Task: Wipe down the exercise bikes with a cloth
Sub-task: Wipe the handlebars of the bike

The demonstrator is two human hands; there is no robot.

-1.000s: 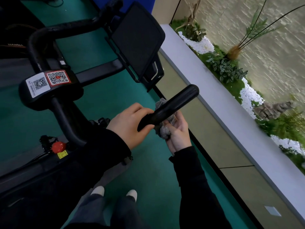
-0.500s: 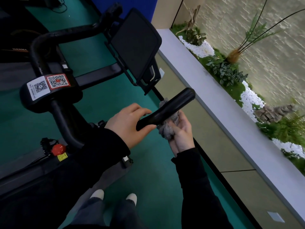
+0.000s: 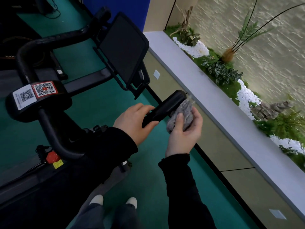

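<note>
A black exercise bike (image 3: 49, 119) fills the left of the head view, with curved handlebars, two QR stickers and a dark tilted screen (image 3: 123, 48). Its right handle end (image 3: 166, 107) points up and to the right. My left hand (image 3: 133, 121) grips the lower part of that handle. My right hand (image 3: 184, 129) holds a bunched grey cloth (image 3: 181, 113) against the underside of the handle near its tip. The handle hides part of the cloth.
A grey ledge (image 3: 214, 100) with a planter of green plants (image 3: 221, 71) and white pebbles runs along the right. Green floor (image 3: 148, 179) lies between bike and wall. My white shoes (image 3: 113, 201) show below. A red knob (image 3: 52, 157) sits low on the frame.
My right hand has slid the cloth up along the handle from its middle to near the tip. My left hand has kept its grip.
</note>
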